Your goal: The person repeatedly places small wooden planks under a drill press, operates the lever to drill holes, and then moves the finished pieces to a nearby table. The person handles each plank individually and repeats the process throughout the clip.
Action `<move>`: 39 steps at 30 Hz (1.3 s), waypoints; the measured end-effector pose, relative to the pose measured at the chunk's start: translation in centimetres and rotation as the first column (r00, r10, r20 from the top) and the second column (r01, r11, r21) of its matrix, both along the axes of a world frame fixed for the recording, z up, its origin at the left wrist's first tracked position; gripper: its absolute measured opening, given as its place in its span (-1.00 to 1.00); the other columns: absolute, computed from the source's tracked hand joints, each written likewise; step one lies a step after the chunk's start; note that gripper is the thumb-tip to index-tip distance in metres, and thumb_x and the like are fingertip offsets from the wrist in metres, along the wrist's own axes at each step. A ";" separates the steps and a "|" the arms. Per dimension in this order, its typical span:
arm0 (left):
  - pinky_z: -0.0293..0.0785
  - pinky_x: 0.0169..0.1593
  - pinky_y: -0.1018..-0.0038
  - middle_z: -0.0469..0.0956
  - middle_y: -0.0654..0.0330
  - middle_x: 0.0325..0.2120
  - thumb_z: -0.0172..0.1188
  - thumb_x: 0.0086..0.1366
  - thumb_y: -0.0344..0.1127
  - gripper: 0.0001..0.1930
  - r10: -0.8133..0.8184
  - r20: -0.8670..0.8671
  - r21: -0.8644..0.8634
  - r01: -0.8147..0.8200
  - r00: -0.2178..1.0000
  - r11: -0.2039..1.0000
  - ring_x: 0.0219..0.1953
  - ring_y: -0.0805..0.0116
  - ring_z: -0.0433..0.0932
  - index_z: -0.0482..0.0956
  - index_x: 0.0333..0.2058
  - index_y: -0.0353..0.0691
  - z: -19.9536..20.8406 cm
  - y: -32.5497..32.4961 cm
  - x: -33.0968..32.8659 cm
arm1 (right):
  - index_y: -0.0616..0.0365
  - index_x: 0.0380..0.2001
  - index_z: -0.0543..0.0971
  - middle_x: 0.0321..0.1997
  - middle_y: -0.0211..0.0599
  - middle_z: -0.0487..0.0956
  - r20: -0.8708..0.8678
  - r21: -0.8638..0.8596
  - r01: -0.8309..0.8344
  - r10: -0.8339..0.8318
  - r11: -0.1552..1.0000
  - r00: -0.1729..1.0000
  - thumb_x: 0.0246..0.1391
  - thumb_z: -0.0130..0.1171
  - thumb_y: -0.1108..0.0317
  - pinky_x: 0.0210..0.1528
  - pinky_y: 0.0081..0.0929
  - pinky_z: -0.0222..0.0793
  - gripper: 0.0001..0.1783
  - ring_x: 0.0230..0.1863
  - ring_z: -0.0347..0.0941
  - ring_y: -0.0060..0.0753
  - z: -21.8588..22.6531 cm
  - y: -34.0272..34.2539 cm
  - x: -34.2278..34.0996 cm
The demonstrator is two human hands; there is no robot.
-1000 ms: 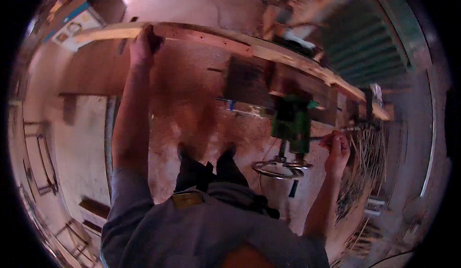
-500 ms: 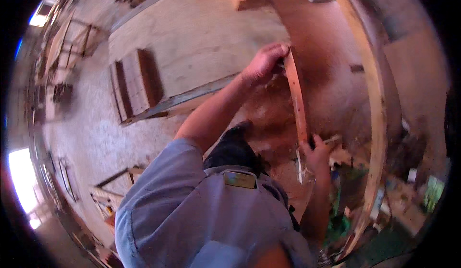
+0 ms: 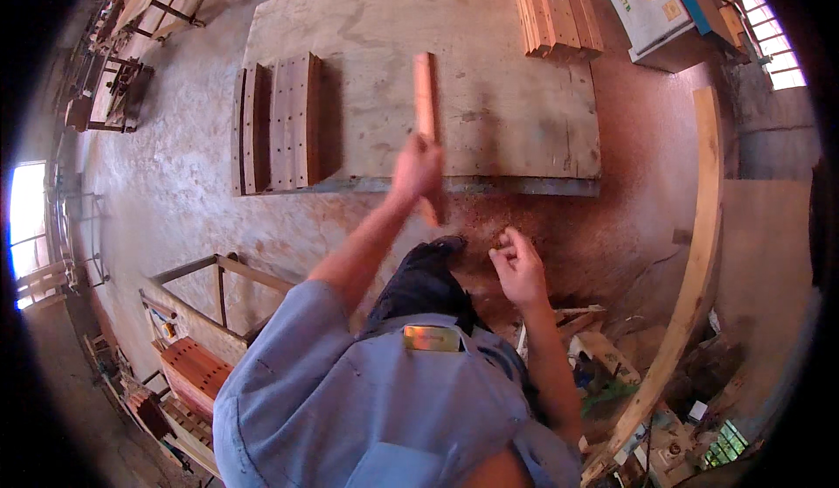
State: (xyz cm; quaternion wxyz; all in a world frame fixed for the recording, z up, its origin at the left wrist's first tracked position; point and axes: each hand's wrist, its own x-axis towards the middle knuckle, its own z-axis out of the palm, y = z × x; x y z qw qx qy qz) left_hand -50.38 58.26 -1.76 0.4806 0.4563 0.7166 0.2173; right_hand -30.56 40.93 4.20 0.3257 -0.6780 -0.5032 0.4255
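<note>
My left hand [image 3: 418, 172] is closed around a reddish wooden strip [image 3: 425, 95], gripping it below its middle. The strip points away from me over the near edge of a plywood-topped table [image 3: 384, 34], and its lower end sticks out beneath my fist. My right hand [image 3: 522, 271] is raised over the floor to the right of the strip, apart from it. Its fingers are loosely bent and spread, with nothing visible in them. On the table's left side lie dark wooden pieces with rows of holes [image 3: 290, 121].
More reddish strips [image 3: 551, 7] lie at the table's far right. A long pale plank [image 3: 703, 200] stretches along my right. Behind the table's right corner stands a grey machine [image 3: 647, 7]. A wooden frame [image 3: 218, 291] and a red piece with holes [image 3: 197, 366] are at lower left.
My left hand has carried the strip leftward, from beside the table to its near edge. My right hand has let go of the strip's lower end. The view has turned.
</note>
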 end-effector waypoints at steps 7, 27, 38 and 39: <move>0.47 -0.06 0.16 0.52 -0.12 -0.19 0.10 0.10 -0.21 -0.68 0.115 -0.683 0.183 0.017 0.721 0.983 -0.12 -0.07 0.52 0.53 -0.20 -0.26 -2.1 5.2 -14.3 | 0.32 -0.09 0.49 -0.24 -0.17 0.58 0.099 -0.282 0.268 -0.250 0.921 0.963 0.10 0.16 0.23 -0.14 -0.44 0.41 -0.60 -0.22 0.51 -0.37 -5.7 -10.9 7.3; 0.38 0.01 0.14 0.36 -0.08 -0.03 0.25 0.09 -0.19 -0.43 0.095 -0.884 0.237 0.262 0.459 0.936 0.07 -0.07 0.30 0.28 0.02 -0.28 -2.1 8.6 -8.4 | 0.24 -0.14 0.47 -0.37 -0.31 0.54 0.074 -0.362 0.636 -0.659 0.681 0.749 0.16 0.05 0.30 -0.46 -0.54 0.43 -0.73 -0.46 0.49 -0.50 -11.5 -27.9 8.4; 0.41 0.00 0.20 0.57 -0.09 -0.20 0.11 0.13 0.16 -0.32 -0.250 -0.313 0.308 0.347 0.916 0.886 -0.07 0.00 0.51 0.40 0.03 -0.33 2.8 23.5 23.0 | 0.23 -0.32 0.49 -0.43 -0.27 0.53 0.098 -0.441 0.668 -0.707 0.600 0.700 0.15 0.05 0.22 -0.50 -0.50 0.38 -0.74 -0.49 0.47 -0.44 -9.5 -30.7 5.6; 0.41 0.00 0.19 0.57 -0.10 -0.21 0.11 0.12 0.16 -0.32 -0.241 -0.352 0.254 0.340 0.905 0.905 -0.08 0.01 0.52 0.41 0.01 -0.34 2.7 24.4 23.9 | 0.23 -0.31 0.48 -0.42 -0.27 0.53 0.091 -0.441 0.674 -0.718 0.592 0.690 0.16 0.04 0.24 -0.51 -0.53 0.39 -0.76 -0.49 0.48 -0.45 -9.7 -31.2 5.6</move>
